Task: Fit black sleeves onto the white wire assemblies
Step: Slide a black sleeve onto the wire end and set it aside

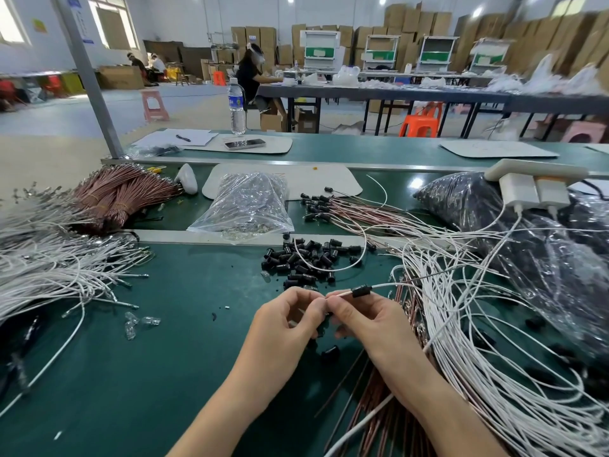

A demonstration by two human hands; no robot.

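Above the green table (164,357), the left hand (286,321) and right hand (362,321) both pinch one white wire (389,285) — its black sleeve (361,289) may slide off if they slip.

Bright, even overhead lighting; soft shadows, fisheye-bent edges, blurred far right background.

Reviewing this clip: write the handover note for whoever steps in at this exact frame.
The left hand pinches the tip of the white wire.
The right hand pinches the same wire next to the black sleeve.
Done: that sleeve is threaded onto the wire.
The loose sleeves are piled just beyond the hands, and the white wire bundle lies at the left, with no sleeves visible on it.
Left: probably seat this sleeve, then sleeve the bundle.
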